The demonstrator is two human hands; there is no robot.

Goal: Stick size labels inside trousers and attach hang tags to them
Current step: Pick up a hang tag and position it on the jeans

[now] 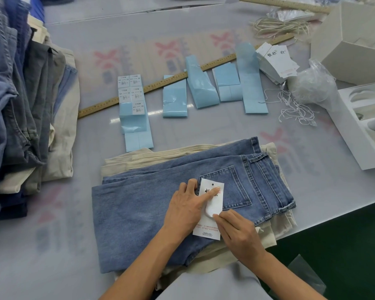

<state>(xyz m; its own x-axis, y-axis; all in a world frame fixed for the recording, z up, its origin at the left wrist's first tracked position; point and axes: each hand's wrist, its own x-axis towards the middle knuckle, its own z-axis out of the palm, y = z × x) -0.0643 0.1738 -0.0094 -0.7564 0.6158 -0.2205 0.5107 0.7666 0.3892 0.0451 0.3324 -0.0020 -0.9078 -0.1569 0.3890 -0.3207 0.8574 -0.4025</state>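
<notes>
My left hand (187, 204) lies open with its forefinger pressing flat on the hang tag (210, 210), which rests on the folded blue jeans (160, 204) beside the back pocket (230, 187), while my right hand (236, 230) works a small white sticker (211, 210) down onto the tag's middle with its fingertips, though I cannot tell whether it pinches the sticker or only presses. The sticker could go on crooked or creased if the tag slides on the denim under my forefinger. The tag's long axis runs away from me, tipped slightly right, its punched hole at the far end beyond my left fingertip.
</notes>
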